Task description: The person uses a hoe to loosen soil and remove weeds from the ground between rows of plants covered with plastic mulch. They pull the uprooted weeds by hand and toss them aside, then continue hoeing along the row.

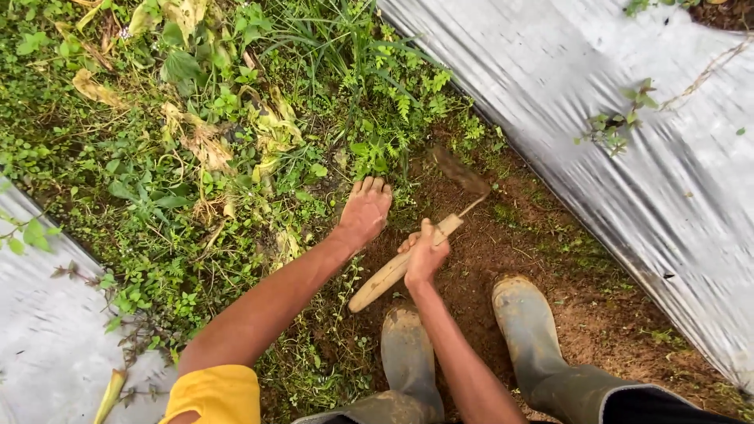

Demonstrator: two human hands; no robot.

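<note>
Your right hand [425, 253] wraps its fingers tight around the wooden handle [400, 265] of the small hoe, whose blade [462, 173] bites soil just beyond them. Your left hand [363, 212] lies open, holding nothing, fingertips pressing the weeds [236, 157] aside for the blade.

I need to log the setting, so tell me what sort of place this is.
Probably a farm plot: silver plastic mulch sheets flank a soil furrow overgrown with weeds. The right hand grips a wooden-handled hoe; muddy rubber boots stand on the soil.
</note>
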